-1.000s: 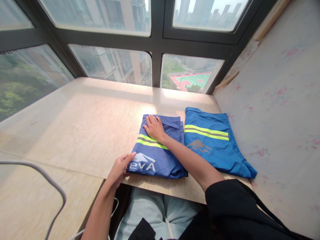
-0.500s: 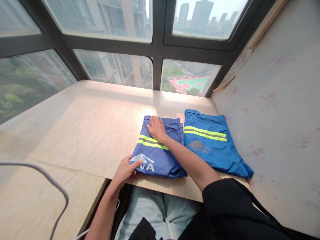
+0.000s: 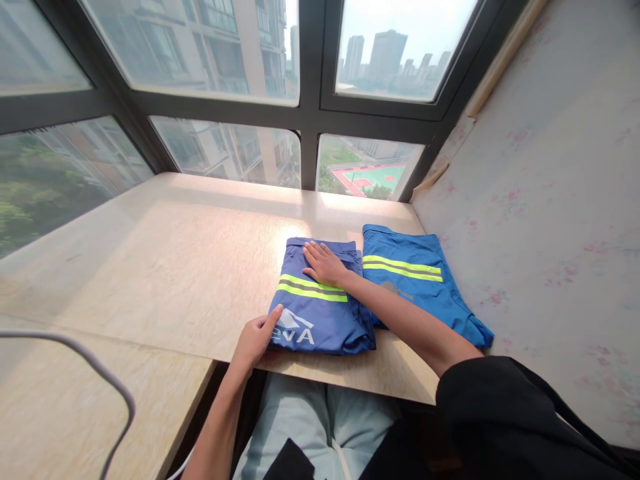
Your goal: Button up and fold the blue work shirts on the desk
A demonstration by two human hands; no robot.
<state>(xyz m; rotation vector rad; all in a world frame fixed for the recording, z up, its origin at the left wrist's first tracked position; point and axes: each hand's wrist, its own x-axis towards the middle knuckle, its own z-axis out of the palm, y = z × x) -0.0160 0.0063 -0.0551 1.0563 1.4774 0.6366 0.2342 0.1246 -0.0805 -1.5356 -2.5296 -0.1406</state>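
Note:
A folded purple-blue work garment (image 3: 320,323) with a yellow-grey reflective stripe and a white printed logo lies near the front edge of the surface. My left hand (image 3: 254,337) grips its near left corner, thumb on top and the other fingers partly hidden at the edge. Flat on the upper part of the garment, above the stripe, rests my right hand (image 3: 325,265), fingers stretched out. Just to the right, a brighter blue folded work garment (image 3: 400,247) with a similar stripe lies partly behind my right forearm.
The pale marbled surface (image 3: 200,260) runs back to dark-framed windows (image 3: 307,160). A flowered wall (image 3: 540,267) bounds the right side. On the left, a grey cable (image 3: 107,373) curves over a pale tabletop (image 3: 60,407). My legs (image 3: 300,413) are below the front edge.
My right hand has slid a little to the right across the purple-blue garment. My left thumb has shifted from the logo towards the garment's left edge. The view has tilted up slightly.

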